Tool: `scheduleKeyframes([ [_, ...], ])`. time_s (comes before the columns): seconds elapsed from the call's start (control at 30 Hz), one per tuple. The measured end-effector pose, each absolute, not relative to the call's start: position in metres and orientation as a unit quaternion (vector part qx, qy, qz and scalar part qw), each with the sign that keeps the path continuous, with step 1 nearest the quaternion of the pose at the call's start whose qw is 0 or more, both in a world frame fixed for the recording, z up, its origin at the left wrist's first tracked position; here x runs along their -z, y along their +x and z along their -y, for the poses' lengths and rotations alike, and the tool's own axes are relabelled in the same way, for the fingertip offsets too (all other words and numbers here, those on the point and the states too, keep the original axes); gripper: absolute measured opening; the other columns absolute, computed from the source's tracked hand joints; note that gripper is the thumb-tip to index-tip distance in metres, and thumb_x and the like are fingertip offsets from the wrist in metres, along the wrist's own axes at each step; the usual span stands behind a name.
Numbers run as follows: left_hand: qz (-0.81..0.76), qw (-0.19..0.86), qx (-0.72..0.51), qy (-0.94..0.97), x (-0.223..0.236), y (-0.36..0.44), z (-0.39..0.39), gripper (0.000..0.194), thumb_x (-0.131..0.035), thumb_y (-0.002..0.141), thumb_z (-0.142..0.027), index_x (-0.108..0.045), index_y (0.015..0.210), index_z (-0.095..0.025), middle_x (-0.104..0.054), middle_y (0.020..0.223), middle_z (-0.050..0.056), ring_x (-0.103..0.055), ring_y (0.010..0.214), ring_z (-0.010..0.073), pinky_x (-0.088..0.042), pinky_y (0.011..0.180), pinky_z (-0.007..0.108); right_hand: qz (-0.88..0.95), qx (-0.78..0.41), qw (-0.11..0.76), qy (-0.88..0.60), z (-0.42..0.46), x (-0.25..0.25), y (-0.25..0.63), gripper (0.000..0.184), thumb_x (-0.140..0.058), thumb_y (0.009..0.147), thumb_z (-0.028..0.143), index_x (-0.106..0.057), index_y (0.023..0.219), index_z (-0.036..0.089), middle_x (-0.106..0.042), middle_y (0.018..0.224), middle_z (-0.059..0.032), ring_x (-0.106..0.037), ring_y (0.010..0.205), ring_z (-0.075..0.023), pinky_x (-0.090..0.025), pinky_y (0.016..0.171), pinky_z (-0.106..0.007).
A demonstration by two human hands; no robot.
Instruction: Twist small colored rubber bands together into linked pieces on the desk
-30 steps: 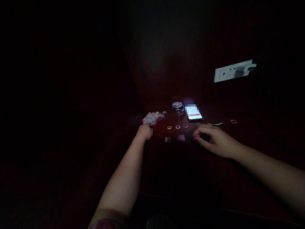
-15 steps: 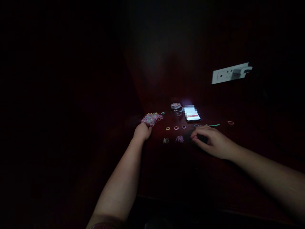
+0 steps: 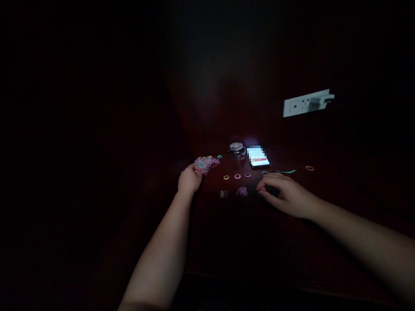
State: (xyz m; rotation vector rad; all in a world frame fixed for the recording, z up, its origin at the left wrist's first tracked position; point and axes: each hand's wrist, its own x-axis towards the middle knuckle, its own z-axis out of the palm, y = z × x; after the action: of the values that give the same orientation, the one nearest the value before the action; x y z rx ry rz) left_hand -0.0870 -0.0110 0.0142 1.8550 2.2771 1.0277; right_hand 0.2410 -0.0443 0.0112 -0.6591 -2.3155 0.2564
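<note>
My left hand (image 3: 189, 179) is at the near left edge of a pile of small, mostly pink hair elastics (image 3: 208, 163). Its thumb and fingers are pinched together; whatever lies between them is too small to make out. My right hand (image 3: 285, 194) rests on the dark table with thumb and fingertips meeting, and anything in that pinch is hidden. Just beyond it lies a blue ring-shaped hair tie (image 3: 264, 173), partly covered. A yellow ring (image 3: 226, 177), a pink ring (image 3: 237, 176) and a purple ring (image 3: 247, 175) form a row. Nearer me are a yellowish heap (image 3: 223, 194) and a purple heap (image 3: 242, 191).
Behind the row stand a lidded clear jar (image 3: 237, 150) and a lit phone (image 3: 258, 157). A green strip (image 3: 285, 171) and an orange-pink ring (image 3: 309, 168) lie to the right. A socket plate (image 3: 304, 103) with a plug is on the wall. The surroundings are very dark.
My left hand has drawn back slightly from the pile, its fingers now curled into a pinch. My right hand keeps its pose, and the whole view has shifted a little.
</note>
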Motion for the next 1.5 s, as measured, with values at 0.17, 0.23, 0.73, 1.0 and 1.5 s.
scheduleKeyframes([
  [0.17, -0.722, 0.014, -0.328, 0.609, -0.011, -0.089, 0.009, 0.011, -0.056, 0.082, -0.021, -0.064, 0.09, -0.02, -0.072, 0.089, 0.005, -0.065, 0.075, 0.016, -0.047, 0.072, 0.024, 0.895, -0.098, 0.347, -0.263, 0.045, -0.012, 0.241, 0.005, -0.056, 0.086, 0.021, -0.061, 0.086, 0.021, -0.064, 0.081, -0.0026, -0.06, 0.078, -0.0176, -0.046, 0.077, -0.033],
  [0.23, -0.722, 0.011, -0.32, 0.613, -0.01, -0.09, 0.008, 0.013, -0.054, 0.083, -0.02, -0.065, 0.091, -0.02, -0.072, 0.09, 0.005, -0.065, 0.076, 0.0161, -0.048, 0.072, 0.024, 0.895, -0.099, 0.346, -0.263, 0.045, -0.012, 0.241, 0.006, -0.056, 0.086, 0.021, -0.061, 0.087, 0.021, -0.065, 0.081, -0.0029, -0.06, 0.078, -0.018, -0.046, 0.078, -0.034],
  [0.73, -0.731, 0.023, -0.283, 0.62, -0.014, -0.087, 0.011, 0.016, -0.054, 0.086, -0.025, -0.069, 0.092, -0.022, -0.073, 0.09, 0.005, -0.065, 0.078, 0.0172, -0.046, 0.073, 0.024, 0.897, -0.1, 0.35, -0.252, 0.043, -0.011, 0.243, 0.006, -0.056, 0.085, 0.022, -0.062, 0.086, 0.021, -0.066, 0.081, -0.0039, -0.06, 0.077, -0.0183, -0.046, 0.075, -0.034],
  [1.0, -0.73, 0.021, -0.309, 0.61, -0.011, -0.088, 0.009, 0.014, -0.055, 0.086, -0.027, -0.068, 0.087, -0.022, -0.073, 0.086, 0.005, -0.065, 0.075, 0.0178, -0.046, 0.07, 0.025, 0.896, -0.107, 0.345, -0.257, 0.043, -0.011, 0.243, 0.005, -0.056, 0.085, 0.021, -0.061, 0.086, 0.021, -0.065, 0.082, -0.0034, -0.06, 0.077, -0.0187, -0.046, 0.075, -0.035],
  [1.5, -0.432, 0.247, -0.492, 0.714, -0.02, 0.003, 0.045, 0.015, -0.06, 0.087, -0.028, -0.065, 0.096, -0.016, -0.073, 0.091, 0.006, -0.069, 0.081, 0.0155, -0.055, 0.072, 0.025, 0.861, -0.099, 0.406, -0.289, 0.052, -0.017, 0.238, 0.012, -0.059, 0.085, 0.024, -0.058, 0.097, 0.021, -0.063, 0.085, -0.0033, -0.059, 0.082, -0.0187, -0.045, 0.078, -0.034],
])
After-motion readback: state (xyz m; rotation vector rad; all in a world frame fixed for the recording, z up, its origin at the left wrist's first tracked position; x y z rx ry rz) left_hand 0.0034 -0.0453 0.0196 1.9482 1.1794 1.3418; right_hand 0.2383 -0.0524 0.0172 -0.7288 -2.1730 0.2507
